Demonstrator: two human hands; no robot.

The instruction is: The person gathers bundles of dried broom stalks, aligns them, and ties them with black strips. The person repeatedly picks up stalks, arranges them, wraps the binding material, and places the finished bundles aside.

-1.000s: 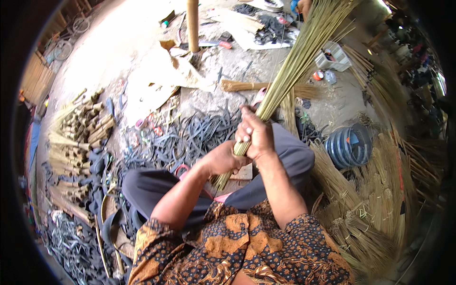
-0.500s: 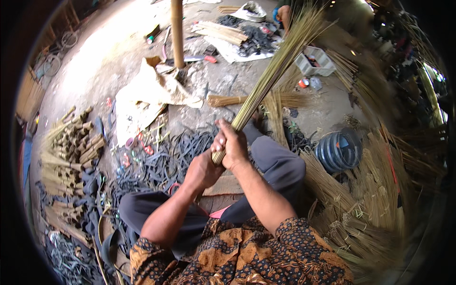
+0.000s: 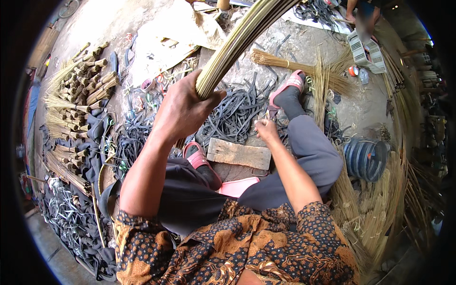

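Observation:
My left hand (image 3: 183, 107) is closed round a thick bundle of thin palm-rib broom sticks (image 3: 232, 43), raised and slanting up to the far right. Lower and to the right, my right hand (image 3: 267, 129) is closed on a small tool with a dark flat end (image 3: 271, 113), near my pink-sandalled foot. Its kind is hard to make out. Between my feet lies a wooden block (image 3: 239, 153). A heap of black rubber strips (image 3: 232, 114) spreads beyond the block.
Stacked stick bundles (image 3: 78, 107) stand at the left. More loose sticks (image 3: 375, 204) lie at the right, beside a dark ribbed plastic container (image 3: 365, 159). A tied bundle (image 3: 289, 61) lies ahead. Farther off are a pale crate (image 3: 368, 53) and another person's hand (image 3: 350, 16).
My right hand has left the bundle and moved down right to the small tool. My left hand has lifted the bundle closer. My right leg has shifted outward, and the view has tilted.

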